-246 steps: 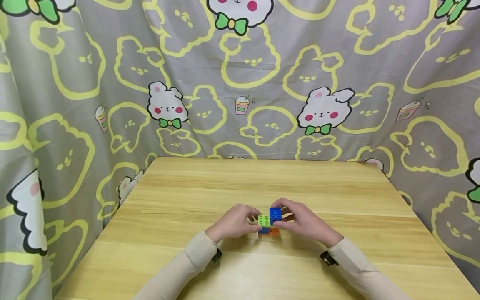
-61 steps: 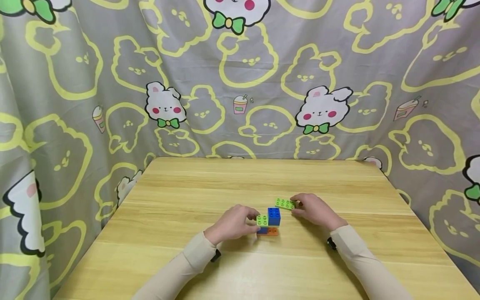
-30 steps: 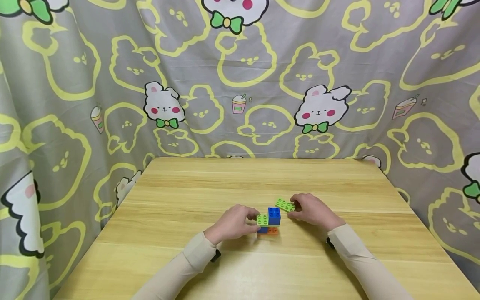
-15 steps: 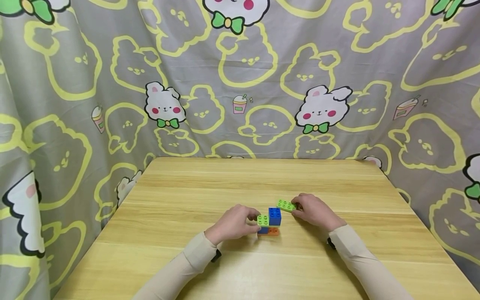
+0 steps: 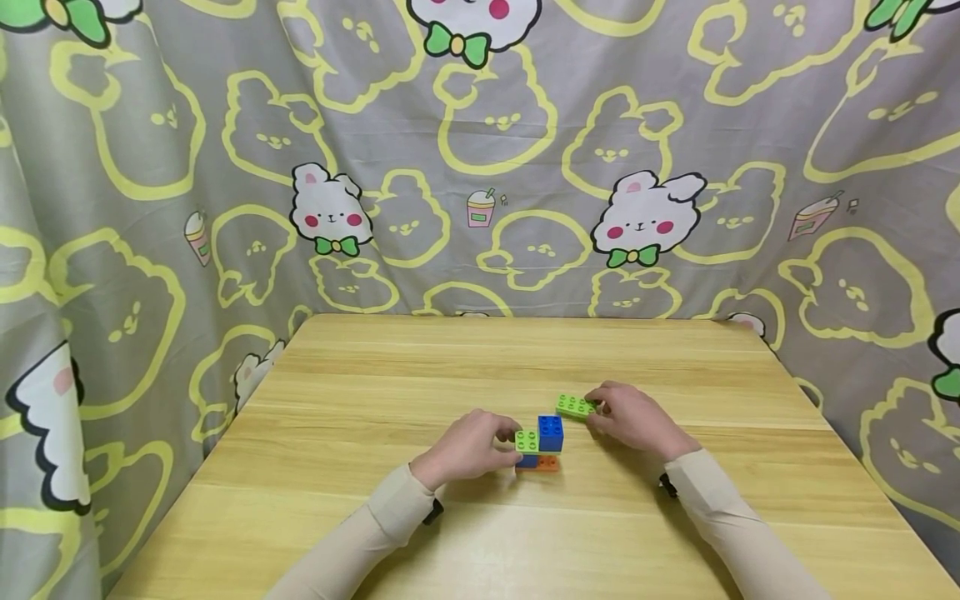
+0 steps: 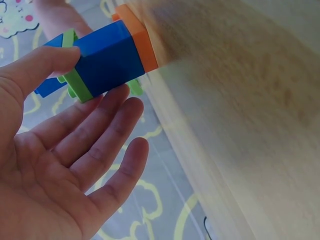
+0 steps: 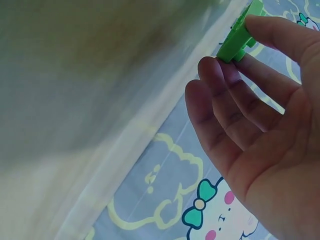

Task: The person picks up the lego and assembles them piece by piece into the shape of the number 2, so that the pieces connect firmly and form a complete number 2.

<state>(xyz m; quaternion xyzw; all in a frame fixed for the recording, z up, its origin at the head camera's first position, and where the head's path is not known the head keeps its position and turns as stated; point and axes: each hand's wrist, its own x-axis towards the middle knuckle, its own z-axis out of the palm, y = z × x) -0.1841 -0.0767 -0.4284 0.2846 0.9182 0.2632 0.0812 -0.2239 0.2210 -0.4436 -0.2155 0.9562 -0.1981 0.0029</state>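
A small stack of toy building bricks stands on the table: an orange plate [image 5: 547, 463] at the bottom, a blue brick [image 6: 111, 57] on it, a light green plate [image 5: 527, 440] across that, and another blue brick [image 5: 551, 432] on top at the right. My left hand [image 5: 468, 450] pinches the stack's left end between thumb and fingers. Behind and to the right, my right hand [image 5: 633, 417] pinches the right end of a separate green plate [image 5: 574, 406] with two rows of studs. In the right wrist view that green plate [image 7: 242, 32] sits between thumb and fingertips, apart from the stack.
The wooden table [image 5: 375, 375] spreads around both hands. A grey curtain [image 5: 420, 125] with rabbit prints hangs along its back and sides. Each wrist wears a dark strap-like piece, partly tucked under the sleeve.
Earlier, the right hand was at the top blue brick; it now holds the separate green plate behind the stack. Lately that plate has turned and shifted slightly. The left hand stays at the stack.
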